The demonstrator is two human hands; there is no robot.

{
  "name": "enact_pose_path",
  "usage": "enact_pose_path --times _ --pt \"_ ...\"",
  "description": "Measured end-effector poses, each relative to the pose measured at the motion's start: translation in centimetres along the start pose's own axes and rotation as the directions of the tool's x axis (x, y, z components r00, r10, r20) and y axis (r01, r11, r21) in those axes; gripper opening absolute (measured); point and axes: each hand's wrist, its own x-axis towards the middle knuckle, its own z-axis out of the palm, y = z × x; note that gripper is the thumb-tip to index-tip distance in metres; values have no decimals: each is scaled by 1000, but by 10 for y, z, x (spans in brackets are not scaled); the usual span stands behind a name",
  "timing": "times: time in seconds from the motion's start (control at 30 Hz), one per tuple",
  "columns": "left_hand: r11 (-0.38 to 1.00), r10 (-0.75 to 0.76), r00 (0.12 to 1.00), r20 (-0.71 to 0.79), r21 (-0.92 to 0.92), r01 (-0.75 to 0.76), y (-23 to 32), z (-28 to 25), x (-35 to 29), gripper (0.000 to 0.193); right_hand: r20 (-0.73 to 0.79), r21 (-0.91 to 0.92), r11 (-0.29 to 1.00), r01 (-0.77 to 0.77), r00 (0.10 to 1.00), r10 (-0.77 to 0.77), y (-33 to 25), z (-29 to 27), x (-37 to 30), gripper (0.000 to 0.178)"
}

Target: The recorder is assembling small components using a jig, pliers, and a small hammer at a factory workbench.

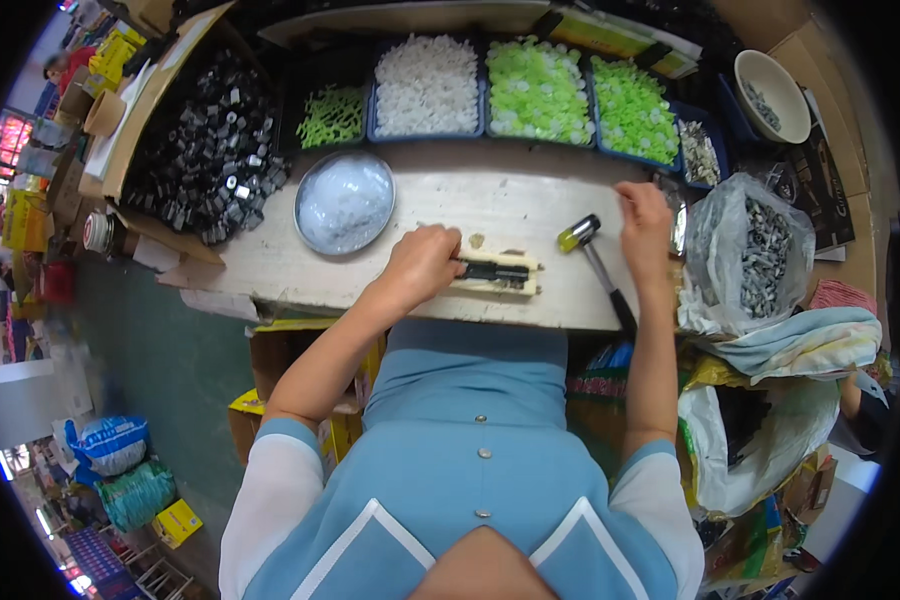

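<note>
My left hand (422,264) is closed at the left end of a narrow black part (495,272), which lies in a cream block-like fixture (523,288) near the table's front edge. The fingers cover that end of both. My right hand (647,213) is raised over the right side of the table, fingertips bent together; anything between them is too small to make out. Between the hands lies a hammer (597,262) with a yellow-and-black head and a dark grip, touched by neither hand. Its handle points toward me, partly past the table edge.
Black parts fill a carton (210,150) at left, beside a round metal dish (345,203). Along the back stand trays of white pieces (426,85), green pieces (538,92) and small metal parts (700,152). At right are a bag of metal pieces (760,255) and a bowl (796,100).
</note>
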Motion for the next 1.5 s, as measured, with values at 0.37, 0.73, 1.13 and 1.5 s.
enact_pose_path --times 0.37,0.73,1.13,1.5 --pt "954 295 839 -457 189 -233 38 -42 161 11 129 -612 760 -217 921 367 87 -14 19 19" --pt "908 411 756 -510 152 -390 32 -48 194 7 163 -530 816 -232 916 366 92 -15 8 16" --pt "-28 165 959 -229 -973 -228 30 -12 29 10 205 456 852 -256 962 180 -5 -37 4 12" --pt "-78 286 928 -237 -971 -224 25 2 -21 9 408 740 648 -180 886 -220 -116 -15 -1 14"
